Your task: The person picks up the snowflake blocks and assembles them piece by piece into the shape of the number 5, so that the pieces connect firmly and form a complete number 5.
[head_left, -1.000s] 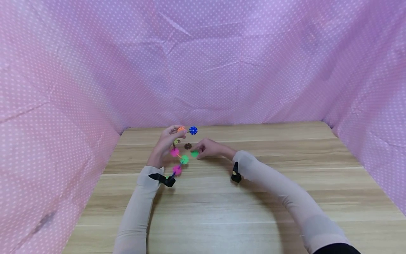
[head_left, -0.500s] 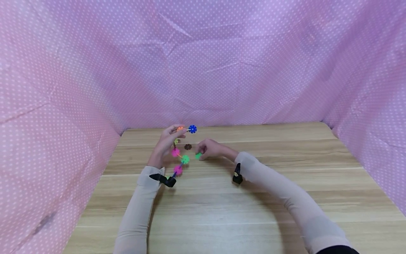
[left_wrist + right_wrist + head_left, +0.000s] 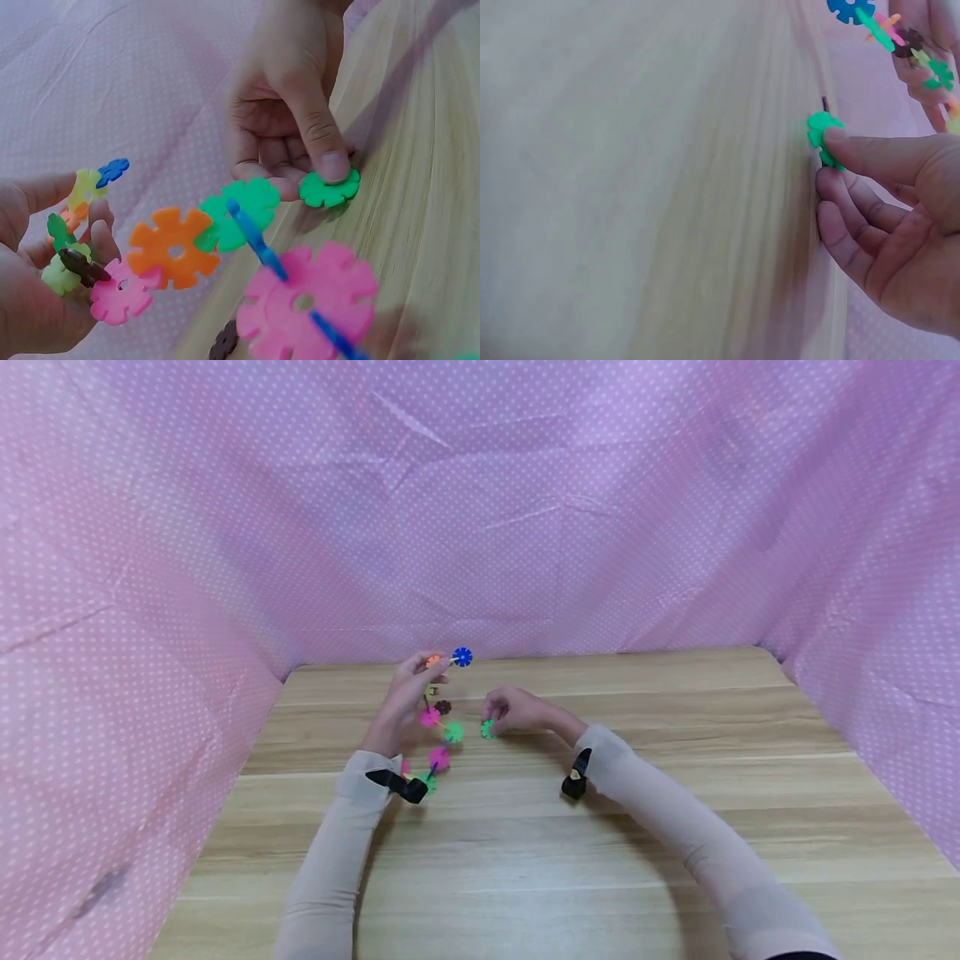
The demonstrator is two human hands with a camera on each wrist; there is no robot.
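My left hand (image 3: 403, 697) holds one end of a chain of slotted plastic flower discs, pinched between thumb and fingers. A blue disc (image 3: 462, 657) tips that end. From the hand the chain hangs toward me, with an orange disc (image 3: 172, 236) and a large pink disc (image 3: 341, 281) among its links. To the right, my right hand (image 3: 517, 710) pinches a single green flower disc (image 3: 330, 190) between thumb and fingers, just above or at the tabletop. That disc (image 3: 823, 127) is apart from the chain. Part of the chain is hidden behind the left wrist strap.
A loose brown flower disc (image 3: 443, 707) lies on the wooden table (image 3: 600, 860) between the hands, partly behind the chain. Pink dotted cloth (image 3: 480, 527) hangs around the back and sides of the table. Black wrist cameras (image 3: 574, 786) sit on both sleeves.
The right hand has drawn the green disc to the right, away from the brown one. The left hand and chain have shifted slightly right, and more of the chain's near end shows.
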